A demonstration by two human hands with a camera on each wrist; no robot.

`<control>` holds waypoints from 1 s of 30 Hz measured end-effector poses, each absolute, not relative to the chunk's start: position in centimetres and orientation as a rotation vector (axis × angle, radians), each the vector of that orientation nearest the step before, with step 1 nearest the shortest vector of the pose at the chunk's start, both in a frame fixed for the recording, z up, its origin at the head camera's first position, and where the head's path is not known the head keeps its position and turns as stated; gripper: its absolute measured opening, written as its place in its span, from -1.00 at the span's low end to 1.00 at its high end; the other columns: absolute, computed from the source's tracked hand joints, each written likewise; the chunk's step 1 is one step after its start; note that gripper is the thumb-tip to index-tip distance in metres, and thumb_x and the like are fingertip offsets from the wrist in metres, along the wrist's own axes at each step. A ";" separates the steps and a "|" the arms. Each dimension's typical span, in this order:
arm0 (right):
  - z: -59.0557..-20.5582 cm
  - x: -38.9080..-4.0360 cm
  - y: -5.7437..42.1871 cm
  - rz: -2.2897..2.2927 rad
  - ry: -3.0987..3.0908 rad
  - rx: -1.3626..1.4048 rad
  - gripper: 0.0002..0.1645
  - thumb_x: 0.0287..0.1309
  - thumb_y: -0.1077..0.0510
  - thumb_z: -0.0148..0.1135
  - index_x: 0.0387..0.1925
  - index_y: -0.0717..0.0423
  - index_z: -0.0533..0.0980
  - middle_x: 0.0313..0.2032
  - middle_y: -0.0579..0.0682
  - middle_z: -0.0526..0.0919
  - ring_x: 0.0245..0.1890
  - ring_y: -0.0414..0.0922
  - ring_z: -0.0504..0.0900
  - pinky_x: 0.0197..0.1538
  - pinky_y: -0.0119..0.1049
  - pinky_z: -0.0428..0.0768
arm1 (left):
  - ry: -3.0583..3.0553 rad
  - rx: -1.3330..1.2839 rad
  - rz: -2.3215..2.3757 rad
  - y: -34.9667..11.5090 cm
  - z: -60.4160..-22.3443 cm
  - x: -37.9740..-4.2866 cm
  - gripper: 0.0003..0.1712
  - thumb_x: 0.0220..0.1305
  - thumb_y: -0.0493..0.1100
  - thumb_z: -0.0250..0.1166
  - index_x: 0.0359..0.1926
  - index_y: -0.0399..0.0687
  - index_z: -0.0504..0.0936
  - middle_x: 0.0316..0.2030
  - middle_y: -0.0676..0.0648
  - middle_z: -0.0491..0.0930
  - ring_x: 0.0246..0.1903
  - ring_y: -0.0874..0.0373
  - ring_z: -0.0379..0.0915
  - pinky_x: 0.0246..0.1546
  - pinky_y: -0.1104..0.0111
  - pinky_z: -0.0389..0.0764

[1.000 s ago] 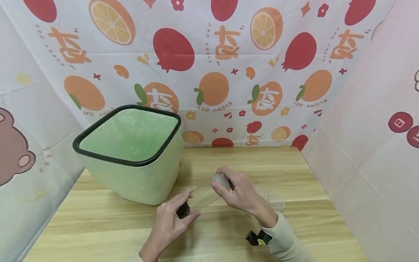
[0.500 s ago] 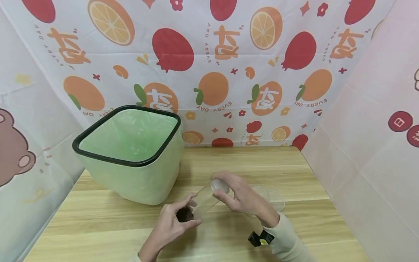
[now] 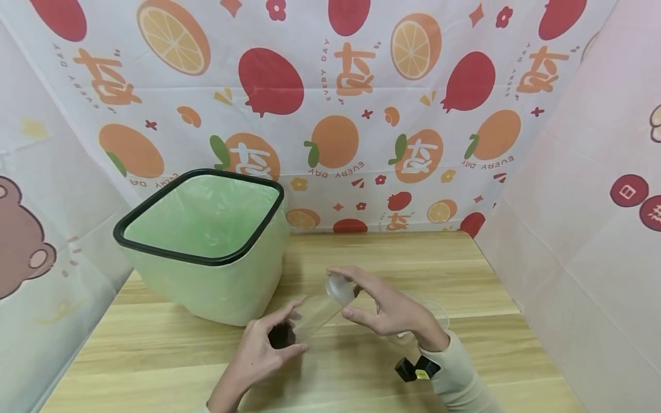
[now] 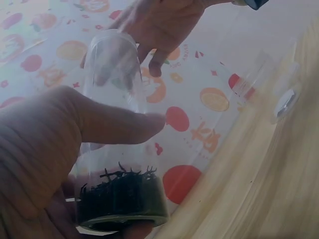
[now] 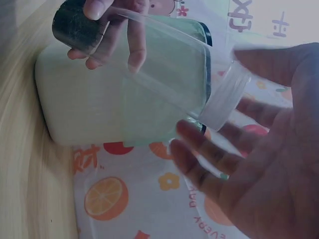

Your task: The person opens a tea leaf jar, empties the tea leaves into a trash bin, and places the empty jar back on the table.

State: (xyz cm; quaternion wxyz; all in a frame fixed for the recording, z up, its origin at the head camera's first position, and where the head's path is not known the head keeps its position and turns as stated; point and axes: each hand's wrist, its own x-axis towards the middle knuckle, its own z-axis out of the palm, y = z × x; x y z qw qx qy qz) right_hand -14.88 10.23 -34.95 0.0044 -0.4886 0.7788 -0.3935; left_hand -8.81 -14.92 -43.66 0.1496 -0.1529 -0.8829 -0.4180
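My left hand (image 3: 260, 350) grips the lower part of a clear plastic jar (image 3: 315, 310) from the side, thumb across it. The jar is tall and tilted, its top leaning toward the right hand. Dark, twiggy dried leaves, like tea (image 4: 122, 191), lie packed in its bottom end. On its upper end sits a clear screw lid (image 5: 227, 97). My right hand (image 3: 382, 307) is spread around that lid with fingers loosely extended; in the left wrist view it is behind the jar's top, fingers apart.
A green-lined bin (image 3: 258, 287) with a black rim stands at the left. Clear plastic containers (image 3: 436, 315) lie on the wooden table (image 3: 465, 355) behind the right wrist, partly hidden by it. Printed cloth (image 3: 335, 201) walls the back and sides.
The right hand's fingers have loosened and spread from the lid they were holding. The left hand and jar have shifted slightly left.
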 end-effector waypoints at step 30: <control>-37.3 -16.3 10.1 -1.119 2.625 -1.127 -0.71 0.15 -0.26 -0.02 -0.16 -0.33 0.46 -0.49 -0.28 0.52 -0.53 -0.32 0.48 -0.52 -0.47 0.49 | -2.452 -0.336 -0.788 -14.0 -44.5 -8.0 -0.16 -0.42 -0.01 0.56 0.06 0.18 0.47 -0.09 0.13 0.59 -0.12 0.18 0.54 -0.24 0.20 0.59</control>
